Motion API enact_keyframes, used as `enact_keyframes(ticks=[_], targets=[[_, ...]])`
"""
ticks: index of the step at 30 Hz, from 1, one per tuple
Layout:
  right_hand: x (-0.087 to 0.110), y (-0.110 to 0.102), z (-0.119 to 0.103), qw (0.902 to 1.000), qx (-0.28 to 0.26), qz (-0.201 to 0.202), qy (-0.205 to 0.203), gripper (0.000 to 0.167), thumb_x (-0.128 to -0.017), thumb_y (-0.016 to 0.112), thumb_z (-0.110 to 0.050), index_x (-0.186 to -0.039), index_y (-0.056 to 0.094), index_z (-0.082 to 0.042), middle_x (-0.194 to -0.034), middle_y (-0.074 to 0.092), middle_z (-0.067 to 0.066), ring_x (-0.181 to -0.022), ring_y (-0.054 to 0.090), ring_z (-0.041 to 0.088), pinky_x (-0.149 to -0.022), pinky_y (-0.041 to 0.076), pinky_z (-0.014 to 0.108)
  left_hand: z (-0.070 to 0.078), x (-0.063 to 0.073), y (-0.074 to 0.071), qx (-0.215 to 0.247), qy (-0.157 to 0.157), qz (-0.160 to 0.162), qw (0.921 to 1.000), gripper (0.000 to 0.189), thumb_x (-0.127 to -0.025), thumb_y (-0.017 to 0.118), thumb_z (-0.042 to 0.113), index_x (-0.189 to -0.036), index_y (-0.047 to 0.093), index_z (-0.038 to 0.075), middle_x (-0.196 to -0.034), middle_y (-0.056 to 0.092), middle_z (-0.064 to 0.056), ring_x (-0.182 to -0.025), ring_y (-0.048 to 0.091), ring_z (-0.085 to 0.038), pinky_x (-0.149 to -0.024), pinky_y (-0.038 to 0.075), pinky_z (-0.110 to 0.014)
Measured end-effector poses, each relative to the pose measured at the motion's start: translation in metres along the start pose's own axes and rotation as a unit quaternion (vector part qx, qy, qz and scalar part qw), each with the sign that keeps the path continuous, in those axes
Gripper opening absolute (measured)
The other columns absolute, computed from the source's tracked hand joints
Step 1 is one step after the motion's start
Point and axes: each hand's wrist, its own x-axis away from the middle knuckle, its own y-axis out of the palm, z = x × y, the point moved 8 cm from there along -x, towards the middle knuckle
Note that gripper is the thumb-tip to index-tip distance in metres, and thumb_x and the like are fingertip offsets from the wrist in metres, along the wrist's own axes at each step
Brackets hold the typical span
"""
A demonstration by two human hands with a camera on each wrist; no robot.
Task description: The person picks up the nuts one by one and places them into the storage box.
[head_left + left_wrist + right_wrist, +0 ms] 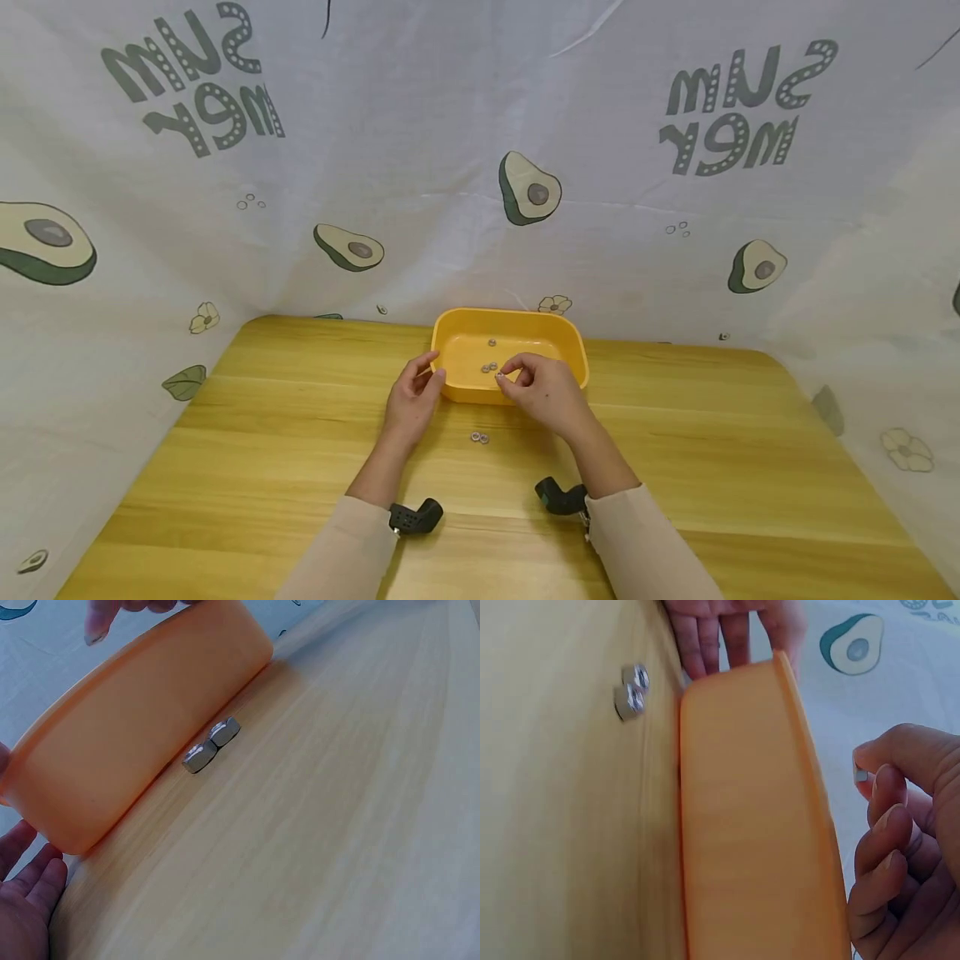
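Note:
A yellow plastic bin [512,396] stands at the table's far edge. Inside it lie metal hex nuts, one [492,342] near the far wall and two side by side [486,368] near the middle. My right hand [546,392] pinches another nut [859,773] between thumb and index finger over the bin's near rim, its other fingers curled. At the bin's left end, my left hand [412,400] rests against the outer wall and rim with fairly straight fingers [46,879]. Two more nuts [211,745] touch each other on the tabletop in front of the bin.
The wooden table [247,467] reaches out to both sides of the bin. A white cloth [450,150] printed with avocados hangs right behind the bin and along both sides. Black devices [417,517] are worn on both wrists.

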Motion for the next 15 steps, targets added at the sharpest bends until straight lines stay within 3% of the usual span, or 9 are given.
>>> enact_keyframes(ticks=[9, 15], targets=[[-0.049, 0.008, 0.006, 0.9987, 0.037, -0.028, 0.018, 0.017, -0.094, 0.073, -0.031, -0.102, 0.072, -0.016, -0.076, 0.062, 0.003, -0.058, 0.051, 0.017, -0.052, 0.042, 0.026, 0.003, -0.001, 0.000, 0.004, -0.002, 0.004, 1.0000, 0.043, -0.102, 0.063, 0.025, -0.143, 0.057, 0.013, -0.149, 0.054, -0.009, -0.134, 0.055, -0.031, -0.110, 0.049, -0.047], [-0.069, 0.015, 0.016, 0.9981, 0.014, -0.047, 0.039, 0.016, -0.094, 0.073, -0.029, -0.101, 0.073, -0.015, -0.081, 0.063, 0.004, -0.064, 0.053, 0.017, -0.056, 0.043, 0.026, 0.001, -0.001, 0.000, 0.010, -0.005, 0.005, 0.9999, 0.043, -0.102, 0.063, 0.025, -0.143, 0.058, 0.013, -0.150, 0.054, -0.010, -0.136, 0.054, -0.032, -0.112, 0.047, -0.048]])
